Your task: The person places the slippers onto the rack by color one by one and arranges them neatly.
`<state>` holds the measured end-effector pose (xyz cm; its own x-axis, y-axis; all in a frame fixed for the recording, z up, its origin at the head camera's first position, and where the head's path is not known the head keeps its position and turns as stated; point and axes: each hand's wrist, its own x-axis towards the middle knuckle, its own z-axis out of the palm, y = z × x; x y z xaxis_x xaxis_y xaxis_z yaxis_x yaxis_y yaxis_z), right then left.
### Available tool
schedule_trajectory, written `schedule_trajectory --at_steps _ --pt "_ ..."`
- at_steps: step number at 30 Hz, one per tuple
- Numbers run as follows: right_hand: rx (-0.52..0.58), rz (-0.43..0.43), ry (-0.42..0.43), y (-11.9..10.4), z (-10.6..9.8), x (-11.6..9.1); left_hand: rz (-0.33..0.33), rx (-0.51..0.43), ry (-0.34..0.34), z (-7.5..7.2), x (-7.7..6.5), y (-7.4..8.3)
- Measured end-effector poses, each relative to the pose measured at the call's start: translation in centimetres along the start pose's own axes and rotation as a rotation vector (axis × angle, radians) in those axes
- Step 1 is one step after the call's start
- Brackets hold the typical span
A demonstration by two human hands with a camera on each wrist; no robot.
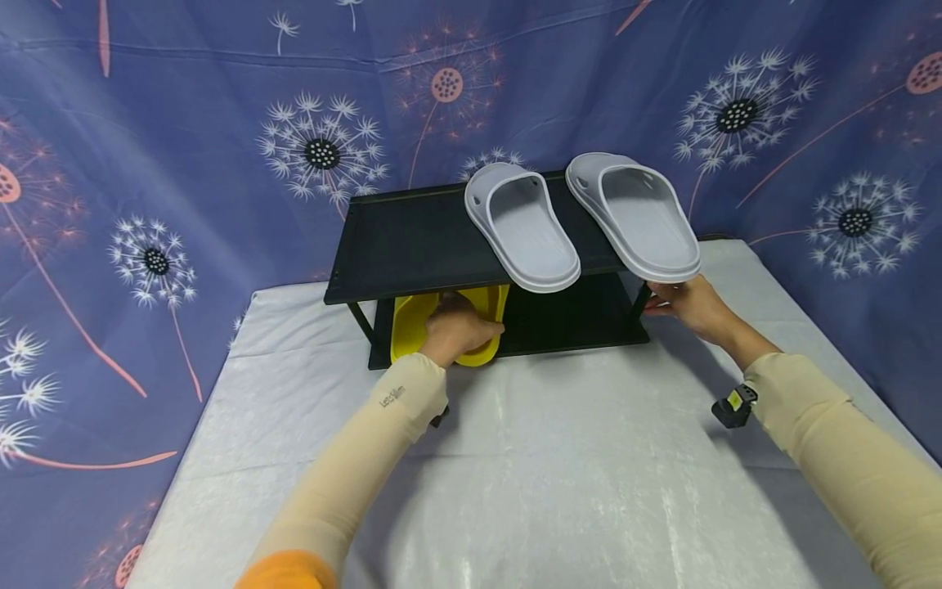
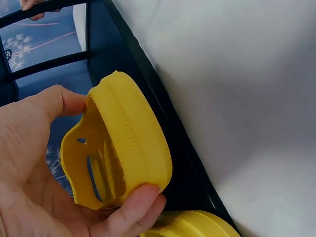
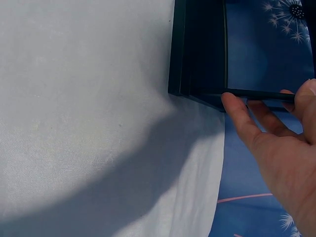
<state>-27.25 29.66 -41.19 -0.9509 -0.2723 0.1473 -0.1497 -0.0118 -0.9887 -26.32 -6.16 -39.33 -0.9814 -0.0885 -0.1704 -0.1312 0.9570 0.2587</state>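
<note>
A black two-tier shoe rack [image 1: 412, 241] stands against the backdrop. My left hand [image 1: 458, 327] reaches under its upper shelf and grips a yellow slipper [image 2: 133, 133], thumb on one edge and fingers on the other. Beside it, a second yellow slipper [image 2: 192, 224] shows in part at the bottom of the left wrist view. At the rack's right end, my right hand [image 1: 692, 307] holds the thin side post [image 3: 259, 94], its fingertips partly hidden behind it. Two light grey slippers, one left [image 1: 522, 225] and one right [image 1: 640, 221], lie on the upper shelf's right half, their ends overhanging the front edge.
White cloth [image 1: 545, 458] covers the table under and in front of the rack. Behind hangs a blue curtain [image 1: 184, 106] printed with dandelions. The upper shelf sits low over my left hand. A small black camera [image 1: 733, 406] is strapped at my right wrist.
</note>
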Motion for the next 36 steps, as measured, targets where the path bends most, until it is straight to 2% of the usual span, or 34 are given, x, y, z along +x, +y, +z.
schedule_trajectory --at_steps 8,16,23,28,36 --pt "0.004 0.001 -0.002 0.08 -0.02 0.04 -0.032 0.009 -0.038 0.06 0.67 -0.13" --pt "-0.024 -0.004 -0.006 0.16 0.00 0.11 -0.005 -0.008 -0.029 -0.01 0.62 -0.18" --pt "-0.049 0.017 -0.001 -0.07 0.05 0.02 -0.051 -0.026 -0.037 0.32 0.60 0.13" --pt "-0.076 0.047 0.011 -0.08 0.02 0.06 -0.027 0.012 -0.045 0.64 0.70 0.03" --pt "-0.039 0.037 0.011 -0.15 -0.04 0.07 -0.021 0.019 -0.059 0.80 0.79 0.04"
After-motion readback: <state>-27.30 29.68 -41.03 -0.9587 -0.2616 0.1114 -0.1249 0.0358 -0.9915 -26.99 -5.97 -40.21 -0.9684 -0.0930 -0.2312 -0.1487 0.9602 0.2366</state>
